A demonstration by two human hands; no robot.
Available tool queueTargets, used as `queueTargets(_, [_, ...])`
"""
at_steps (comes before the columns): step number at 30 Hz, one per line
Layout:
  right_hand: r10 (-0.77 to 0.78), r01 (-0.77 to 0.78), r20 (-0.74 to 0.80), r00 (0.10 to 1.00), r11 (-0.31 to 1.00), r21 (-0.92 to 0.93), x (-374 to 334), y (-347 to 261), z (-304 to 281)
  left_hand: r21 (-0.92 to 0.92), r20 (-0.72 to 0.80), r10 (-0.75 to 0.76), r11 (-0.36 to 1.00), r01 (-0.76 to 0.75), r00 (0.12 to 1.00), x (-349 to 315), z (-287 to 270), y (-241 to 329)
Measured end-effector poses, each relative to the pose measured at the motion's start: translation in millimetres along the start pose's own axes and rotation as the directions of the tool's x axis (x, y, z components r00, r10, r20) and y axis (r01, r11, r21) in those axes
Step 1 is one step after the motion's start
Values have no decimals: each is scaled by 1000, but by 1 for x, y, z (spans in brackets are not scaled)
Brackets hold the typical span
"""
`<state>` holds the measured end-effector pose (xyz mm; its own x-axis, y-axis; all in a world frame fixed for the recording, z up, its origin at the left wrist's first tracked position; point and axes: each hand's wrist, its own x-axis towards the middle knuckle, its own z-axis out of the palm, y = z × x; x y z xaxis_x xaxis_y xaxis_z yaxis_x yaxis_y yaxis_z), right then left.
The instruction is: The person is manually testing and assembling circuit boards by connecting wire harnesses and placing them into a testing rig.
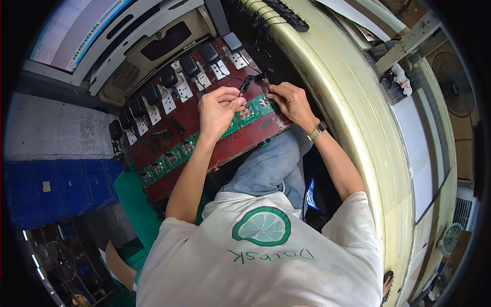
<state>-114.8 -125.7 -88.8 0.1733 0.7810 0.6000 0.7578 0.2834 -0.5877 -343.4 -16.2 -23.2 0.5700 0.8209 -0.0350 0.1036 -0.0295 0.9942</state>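
My left hand (pixel 217 110) is closed in a pinch on a thin black cable that rises to a tied cable bundle (pixel 247 83). Opposite it, my right hand (pixel 294 102) pinches a black cable near its end, just above the right-most green circuit board (pixel 264 104); its fingertips hide the end itself. Another green board (pixel 247 113) lies between the hands, and more boards line the near edge of the dark red bench (pixel 225 153). Black power adapters (pixel 189 66) stand in a row behind, each on a white socket plate (pixel 203 80).
A beige computer case (pixel 158 48) and a lit screen (pixel 76 30) stand beyond the adapters. Along the right runs a long cream-coloured conveyor edge (pixel 353 112), with more black adapters (pixel 286 15) at its far end. Blue bins (pixel 56 189) sit at the left.
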Motion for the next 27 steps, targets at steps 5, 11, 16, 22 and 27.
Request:
queueTargets(5, [-2,2,-9,1000,1000,-30,-6,0,3,14,9,-15,1000,15,1000,5,10,-20])
queueTargets(11, [8,-8,-30,1000,999,-32,-8,-2,3,210,-24,95,974,-88,995,5,20,-23])
queueTargets(16, [22,-23,-32,999,999,-34,-9,-2,4,265,-37,111,959,-97,993,7,24,-25])
queueTargets(22, [32,-33,-52,998,999,-14,-9,-1,7,178,-61,163,973,-150,985,9,26,-34])
queueTargets(27, [36,-35,-41,999,999,35,-9,-6,7,366,-35,251,904,-221,967,1,30,-40])
